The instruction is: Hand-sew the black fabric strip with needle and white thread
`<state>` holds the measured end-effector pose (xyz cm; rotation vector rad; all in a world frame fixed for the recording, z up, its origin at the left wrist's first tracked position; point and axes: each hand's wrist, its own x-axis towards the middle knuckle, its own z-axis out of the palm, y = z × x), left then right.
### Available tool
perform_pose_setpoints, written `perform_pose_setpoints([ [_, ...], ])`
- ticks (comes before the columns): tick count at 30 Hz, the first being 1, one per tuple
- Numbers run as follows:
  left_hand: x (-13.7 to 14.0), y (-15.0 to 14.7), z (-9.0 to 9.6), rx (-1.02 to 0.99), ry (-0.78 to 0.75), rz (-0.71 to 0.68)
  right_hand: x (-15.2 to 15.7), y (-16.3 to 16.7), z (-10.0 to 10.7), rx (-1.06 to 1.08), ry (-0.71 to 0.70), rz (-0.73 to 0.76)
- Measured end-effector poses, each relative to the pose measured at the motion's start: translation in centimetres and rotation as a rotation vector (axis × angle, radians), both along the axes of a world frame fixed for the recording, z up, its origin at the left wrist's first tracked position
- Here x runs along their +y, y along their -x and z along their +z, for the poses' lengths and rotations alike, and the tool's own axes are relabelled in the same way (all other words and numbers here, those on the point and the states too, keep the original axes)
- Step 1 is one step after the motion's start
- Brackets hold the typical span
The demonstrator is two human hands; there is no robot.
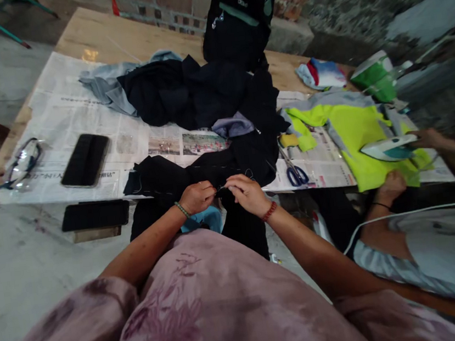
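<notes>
This looks like a makeshift sewing and ironing workroom: newspaper (49, 106) covers much of a plain wooden table (145, 42), where black cloth (161, 173) and scissors (294, 172) lie and an iron (388, 149) presses a yellow garment (353, 127), beside bare brick wall (169, 3) and concrete floor (28, 272).

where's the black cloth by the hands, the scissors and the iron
Black cloth (209, 169), head view: middle of its near section.
Scissors (292, 171), head view: where handles meet blades.
Iron (388, 147), head view: middle of its body.

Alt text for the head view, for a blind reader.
Left hand and right hand nearly meet at the near edge of black cloth on a newspaper-covered table, scissors nearby. A co-worker's hand holds an iron on neon-yellow clothing.
</notes>
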<state>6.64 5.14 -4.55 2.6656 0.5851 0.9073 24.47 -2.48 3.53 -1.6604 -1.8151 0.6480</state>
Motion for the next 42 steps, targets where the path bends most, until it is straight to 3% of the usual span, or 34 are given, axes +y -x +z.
perform_pose_setpoints([
  [5,-0.1,-0.1,0.3,-0.031,0.041,-0.006,2.1,-1.8,0.2,0.039,0.310,0.031],
  [8,-0.1,-0.1,0.4,-0.022,0.041,-0.002,2.6,-2.4,0.5,0.080,0.390,0.102],
  [13,-0.1,-0.1,0.1,-0.028,0.014,0.014,2.5,-2.9,0.6,0.076,0.423,0.156],
  [16,-0.1,-0.2,-0.1,-0.068,0.044,0.012,2.5,-3.9,0.6,0.091,0.395,0.025],
  [20,0.0,-0.2,-0.1,-0.101,0.101,0.008,2.6,-5.0,1.0,0.226,0.253,-0.198],
  [23,0.0,-0.2,-0.1,-0.102,0.101,0.008,2.5,-4.5,1.4,0.280,0.229,-0.094],
  [28,0.1,-0.2,-0.1,-0.083,0.075,0.024,2.5,-2.1,0.7,0.162,0.413,0.192],
  [31,0.0,-0.2,0.0,-0.082,0.082,0.019,2.7,-2.1,0.2,0.128,0.413,0.177],
  [38,-0.1,-0.3,0.1,-0.085,0.114,0.031,2.7,-5.2,1.3,0.228,0.309,-0.077],
  [42,-0.1,-0.4,0.0,-0.092,0.111,0.033,1.7,-3.6,1.4,0.186,0.335,0.087],
])
